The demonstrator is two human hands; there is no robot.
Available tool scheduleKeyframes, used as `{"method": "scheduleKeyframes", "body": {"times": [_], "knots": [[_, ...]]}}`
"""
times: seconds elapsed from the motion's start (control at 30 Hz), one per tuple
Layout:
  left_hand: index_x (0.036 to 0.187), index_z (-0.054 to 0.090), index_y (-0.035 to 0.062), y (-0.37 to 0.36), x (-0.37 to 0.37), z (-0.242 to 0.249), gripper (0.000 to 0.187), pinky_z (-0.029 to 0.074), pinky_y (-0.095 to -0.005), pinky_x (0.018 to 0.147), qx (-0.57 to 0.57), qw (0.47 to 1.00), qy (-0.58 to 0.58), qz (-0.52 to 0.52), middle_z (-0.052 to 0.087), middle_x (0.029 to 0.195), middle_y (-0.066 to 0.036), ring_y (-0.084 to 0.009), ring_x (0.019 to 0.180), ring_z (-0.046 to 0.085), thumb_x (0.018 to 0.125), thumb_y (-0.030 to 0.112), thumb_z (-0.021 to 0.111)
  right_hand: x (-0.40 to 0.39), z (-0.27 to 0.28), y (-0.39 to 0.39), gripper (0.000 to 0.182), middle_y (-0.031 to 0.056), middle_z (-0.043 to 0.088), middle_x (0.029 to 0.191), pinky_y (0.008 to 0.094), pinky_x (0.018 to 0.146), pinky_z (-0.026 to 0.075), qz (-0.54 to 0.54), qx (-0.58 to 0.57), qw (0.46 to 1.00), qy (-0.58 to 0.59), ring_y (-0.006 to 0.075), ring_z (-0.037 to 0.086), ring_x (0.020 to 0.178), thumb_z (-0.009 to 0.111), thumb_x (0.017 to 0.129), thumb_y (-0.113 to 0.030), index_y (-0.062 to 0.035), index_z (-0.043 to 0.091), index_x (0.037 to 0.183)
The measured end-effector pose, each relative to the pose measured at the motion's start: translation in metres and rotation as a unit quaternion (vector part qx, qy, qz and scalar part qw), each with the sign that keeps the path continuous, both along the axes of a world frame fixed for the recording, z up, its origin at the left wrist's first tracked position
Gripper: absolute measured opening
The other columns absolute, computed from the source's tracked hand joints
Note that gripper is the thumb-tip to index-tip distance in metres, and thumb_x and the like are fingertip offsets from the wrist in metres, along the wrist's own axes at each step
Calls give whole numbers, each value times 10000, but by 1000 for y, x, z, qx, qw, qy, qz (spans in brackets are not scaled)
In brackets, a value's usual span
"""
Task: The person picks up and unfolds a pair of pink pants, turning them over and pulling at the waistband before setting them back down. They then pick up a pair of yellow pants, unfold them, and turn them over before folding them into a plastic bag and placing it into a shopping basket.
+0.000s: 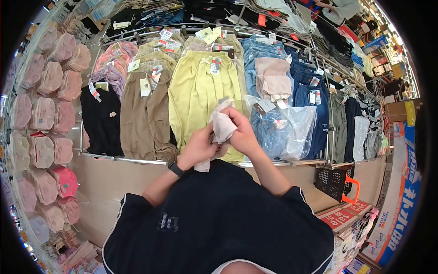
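A pale pinkish-beige cloth garment [224, 126] is bunched up in front of my chest, and a loose end of it hangs below. My left hand [199, 145] is closed on its lower left part. From the other side my right hand [242, 135] grips the folded upper part. Right behind the cloth are yellow-green trousers [190, 89] with a white tag. Folded pale pink trousers [272, 77] lie over the jeans to the right. Clear plastic packaging [299, 132] covers light blue denim below them.
Brown trousers [145, 107] and a black garment [98, 118] hang at left on a metal rack [123, 159]. Packs of pink items [44, 113] line the left wall. A black basket with an orange handle [331, 182] stands at lower right, near red sale signs [340, 217].
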State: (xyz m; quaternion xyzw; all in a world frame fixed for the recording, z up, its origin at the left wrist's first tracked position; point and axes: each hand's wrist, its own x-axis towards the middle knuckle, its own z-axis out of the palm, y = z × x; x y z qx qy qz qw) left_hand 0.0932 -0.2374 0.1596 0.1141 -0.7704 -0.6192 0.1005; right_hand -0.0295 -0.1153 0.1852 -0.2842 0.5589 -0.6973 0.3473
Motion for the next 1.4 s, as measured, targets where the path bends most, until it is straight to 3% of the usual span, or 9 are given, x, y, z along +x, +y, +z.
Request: {"method": "scheduleKeyframes", "body": {"times": [0.27,0.43,0.63,0.83,0.93,0.97,1.17,1.27,1.4], "knots": [[937,673,-15,-55,15,1,128,484,-283,653,15,996,-88,20,667,774,-89,-144,716,625,850,62,621,-29,5,38,73,-2,617,868,214,666,431,-84,121,984,104,54,544,763,557,856,27,-39,526,848],[940,666,-64,-71,9,26,194,529,-283,706,441,888,-95,89,697,863,-110,-165,756,672,865,91,576,-35,-9,46,47,0,628,834,221,664,444,-12,110,988,-112,56,557,737,612,875,-63,-49,570,857],[1010,649,-51,-76,2,39,251,553,-324,733,612,777,-144,37,696,913,-150,-237,769,686,855,130,569,-46,23,33,146,43,641,891,252,728,497,-24,23,960,-279,94,604,775,636,860,-86,-33,579,983],[1038,632,-58,-71,7,57,276,547,-326,756,573,813,-60,86,689,918,-157,-251,797,680,855,135,556,-38,-10,44,562,127,589,1179,317,818,516,103,25,967,-233,160,619,960,722,821,-121,-49,446,1305],[1012,642,-56,-56,5,55,251,535,-297,735,571,814,-46,97,685,886,-136,-214,779,673,847,123,580,-1,-25,28,1145,215,268,1457,385,944,455,137,287,943,95,327,515,1159,864,682,-269,-102,80,1500],[997,648,-54,-48,3,54,238,529,-282,723,573,812,-51,99,684,870,-125,-194,770,670,844,119,593,16,-66,28,956,197,397,1399,371,949,445,69,251,925,276,299,537,1138,823,739,-259,-50,235,1464],[819,627,-14,-10,-6,71,123,439,-247,689,165,944,29,-285,587,730,-85,-134,690,556,854,95,672,3,-60,11,294,100,584,1195,373,902,522,3,43,933,-359,223,610,1037,565,947,-147,-66,519,1225],[786,615,-19,-6,1,50,197,443,-271,693,12,990,130,-57,619,803,-68,-110,776,575,880,141,679,-19,-37,12,253,102,583,1177,388,892,530,-12,-104,926,-362,238,608,1056,535,957,-165,-86,507,1196],[1172,504,13,-10,7,3,382,446,-288,834,226,957,-43,177,583,1106,-84,-135,933,561,916,254,651,-20,-21,7,268,109,582,1184,391,896,526,-3,-245,897,-368,237,593,1074,522,961,-201,-88,497,1204]]}}
